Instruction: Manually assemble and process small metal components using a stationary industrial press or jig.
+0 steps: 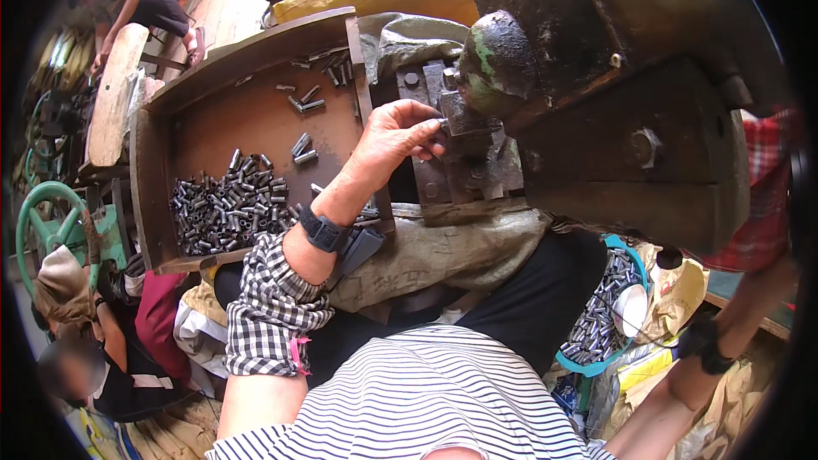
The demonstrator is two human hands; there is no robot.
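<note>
My left hand (399, 134) reaches over the edge of a wooden tray to the dark metal die block (467, 115) of a greasy press. Its thumb and forefinger are pinched together against the block; what they hold, if anything, is too small to make out. Short metal tubes (234, 204) lie heaped in the tray (256, 119) on my left, with several scattered singly. On the right, my right arm stretches out, with a black band at the wrist. My right hand (754, 296) fades into the dark rim, its fingers hidden.
A turquoise basket (588, 368) full of metal pieces stands by my right knee. The press's heavy guard (630, 149) fills the upper right. One person sits at the lower left near a green handwheel (51, 213), another at the upper left. Red plaid cloth (767, 187) hangs at the right.
</note>
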